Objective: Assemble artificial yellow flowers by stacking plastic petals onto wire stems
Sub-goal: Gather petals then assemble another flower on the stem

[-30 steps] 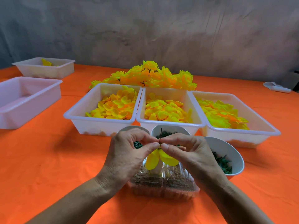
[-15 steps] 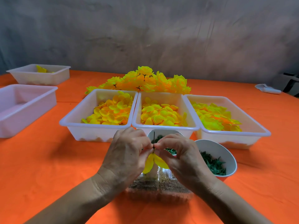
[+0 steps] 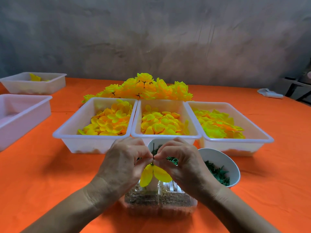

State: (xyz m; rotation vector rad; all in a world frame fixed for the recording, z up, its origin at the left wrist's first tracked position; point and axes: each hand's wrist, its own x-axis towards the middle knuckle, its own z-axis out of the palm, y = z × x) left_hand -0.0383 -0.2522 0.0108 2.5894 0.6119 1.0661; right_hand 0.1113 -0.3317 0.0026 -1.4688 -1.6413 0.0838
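Left hand and right hand still pinching the wire stem, yellow petals now slid lower beneath the fingertips, seating this layer.

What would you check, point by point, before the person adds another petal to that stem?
1. Wire stem pinched by the left hand and right hand: ok.
2. Stem tip bare above the fingers: ok.
3. Yellow petal piece hanging on the stem below the fingers: ok.
4. Petal seated fully: cannot tell, the fingers hide it.
5. Middle petal tray stocked, just beyond the hands: ok.
6. A hand free to pick up: not ok, both are busy.
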